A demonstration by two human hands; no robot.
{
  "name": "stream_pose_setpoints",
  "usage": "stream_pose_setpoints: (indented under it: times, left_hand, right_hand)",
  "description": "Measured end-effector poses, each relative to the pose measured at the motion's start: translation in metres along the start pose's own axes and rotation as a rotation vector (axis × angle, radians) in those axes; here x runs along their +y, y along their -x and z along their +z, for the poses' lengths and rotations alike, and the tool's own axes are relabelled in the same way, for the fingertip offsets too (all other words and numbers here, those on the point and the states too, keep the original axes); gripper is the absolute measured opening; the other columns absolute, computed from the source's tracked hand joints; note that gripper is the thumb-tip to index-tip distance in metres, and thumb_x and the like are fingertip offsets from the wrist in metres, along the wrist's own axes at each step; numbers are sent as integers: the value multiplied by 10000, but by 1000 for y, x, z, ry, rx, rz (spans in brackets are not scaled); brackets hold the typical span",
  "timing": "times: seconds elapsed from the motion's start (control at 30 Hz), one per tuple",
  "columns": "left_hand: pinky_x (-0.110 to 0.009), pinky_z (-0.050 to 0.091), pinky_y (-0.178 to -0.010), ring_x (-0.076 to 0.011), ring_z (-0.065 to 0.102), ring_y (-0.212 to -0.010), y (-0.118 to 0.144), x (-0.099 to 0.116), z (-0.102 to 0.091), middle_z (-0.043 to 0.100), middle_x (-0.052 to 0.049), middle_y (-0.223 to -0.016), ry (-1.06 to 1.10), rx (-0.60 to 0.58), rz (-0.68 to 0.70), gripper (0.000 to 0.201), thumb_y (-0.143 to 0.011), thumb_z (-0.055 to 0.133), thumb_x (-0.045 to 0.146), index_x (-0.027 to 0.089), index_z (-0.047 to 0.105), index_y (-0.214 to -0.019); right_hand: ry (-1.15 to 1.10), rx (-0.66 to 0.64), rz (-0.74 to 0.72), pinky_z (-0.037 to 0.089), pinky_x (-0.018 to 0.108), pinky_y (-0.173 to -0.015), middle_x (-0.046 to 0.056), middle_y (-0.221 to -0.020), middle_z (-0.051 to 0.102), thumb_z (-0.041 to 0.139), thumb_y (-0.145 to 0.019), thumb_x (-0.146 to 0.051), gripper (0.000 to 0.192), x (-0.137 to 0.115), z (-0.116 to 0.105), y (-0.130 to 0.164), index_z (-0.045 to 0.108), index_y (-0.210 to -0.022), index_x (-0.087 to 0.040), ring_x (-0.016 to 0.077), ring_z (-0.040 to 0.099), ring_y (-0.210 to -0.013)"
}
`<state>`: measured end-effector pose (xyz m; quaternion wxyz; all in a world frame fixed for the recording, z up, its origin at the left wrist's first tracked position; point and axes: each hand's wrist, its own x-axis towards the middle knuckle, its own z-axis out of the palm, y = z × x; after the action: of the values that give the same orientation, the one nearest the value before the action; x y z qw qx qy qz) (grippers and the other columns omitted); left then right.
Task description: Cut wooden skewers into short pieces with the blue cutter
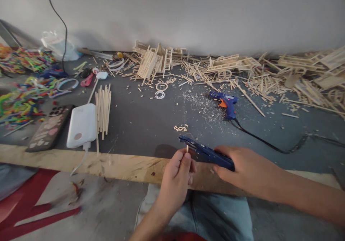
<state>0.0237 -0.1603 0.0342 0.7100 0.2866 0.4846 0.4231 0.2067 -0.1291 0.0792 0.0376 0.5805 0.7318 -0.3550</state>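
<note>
My left hand [174, 178] pinches a thin wooden stick [187, 149] upright at the table's front edge. Dark blue hand cutters [206, 151] are in my right hand [242, 167], whose fingers wrap the handles. Their jaws meet the stick's upper end, just above my left fingertips; whether the blades are closed on it I cannot make out. Just beyond the cutter tip lies a small pile of short cut wooden pieces [181, 128]. The lower part of the stick is hidden by my left hand.
A blue glue gun [226, 102] with a black cord lies beyond my right hand. Left are a bundle of sticks [102, 108], a white power bank [81, 126] and a phone [51, 127]. Stick-built frames [151, 63] and loose sticks line the wall.
</note>
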Motion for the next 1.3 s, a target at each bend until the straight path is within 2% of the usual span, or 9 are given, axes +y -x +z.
stream_pose_setpoints:
  times: [0.23,0.4,0.57,0.87,1.07,1.3]
  left_hand:
    - [-207,281,-467,-60,334,-499,0,-11,1,461,31,-662,-111,12,72,334,-910,454,471,172,480,-763]
    - [-219,276,-477,-75,338,-509,-1,-17,-1,446,23,-640,-163,35,89,362,-902,457,482,172,486,-717]
    - [-224,277,-477,-82,353,-509,-3,-14,2,456,16,-619,-198,102,98,362,-867,510,489,174,487,-689]
    - [-197,177,-415,-41,245,-442,-13,-13,8,374,64,-574,-57,94,-40,364,-846,522,508,174,451,-721]
    - [-175,159,-390,-28,256,-418,-16,-8,8,421,63,-601,-32,66,-79,325,-859,512,486,164,529,-902]
    - [-175,157,-386,-29,227,-412,-11,-2,3,398,69,-570,-54,2,-74,386,-842,517,546,166,537,-906]
  right_hand:
    - [65,75,-58,416,306,-628,45,-807,698,538,-800,-275,127,0,11,4,631,-861,-213,209,647,-729]
    - [160,118,-55,388,318,-617,35,-769,686,546,-777,-269,123,4,14,2,618,-861,-217,218,637,-704]
    - [176,112,-60,334,300,-571,23,-733,676,534,-789,-280,88,7,14,-2,596,-791,-217,194,616,-647]
    - [150,8,37,257,279,-497,50,-638,658,479,-849,-371,247,12,12,-12,601,-723,-196,170,571,-549]
    - [151,19,70,231,273,-471,42,-573,621,466,-862,-388,288,17,10,-17,585,-680,-199,152,529,-494]
    - [114,-10,66,291,274,-495,35,-625,648,488,-864,-417,268,16,-1,-5,631,-785,-205,164,572,-532]
